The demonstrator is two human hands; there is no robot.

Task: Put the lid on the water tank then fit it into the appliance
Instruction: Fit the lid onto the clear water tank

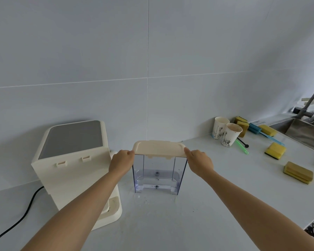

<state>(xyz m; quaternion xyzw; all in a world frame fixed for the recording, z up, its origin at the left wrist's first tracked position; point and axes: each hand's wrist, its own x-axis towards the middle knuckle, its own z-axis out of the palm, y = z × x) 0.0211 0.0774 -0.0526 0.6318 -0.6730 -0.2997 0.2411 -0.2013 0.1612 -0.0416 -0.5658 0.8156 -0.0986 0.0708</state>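
A clear plastic water tank [158,175] stands upright on the white counter, in the middle. A cream lid [159,148] lies across its top rim, looking slightly tilted. My left hand [121,161] pinches the lid's left end and my right hand [198,162] pinches its right end. The cream appliance [71,160] with a grey top panel stands to the left of the tank, its back face with two small clips turned toward me.
A black power cord [18,220] runs from the appliance to the lower left. Two paper cups [227,132], several yellow sponges [275,150], a green utensil [242,147] and a blue brush lie at the right. A steel sink [304,131] sits far right.
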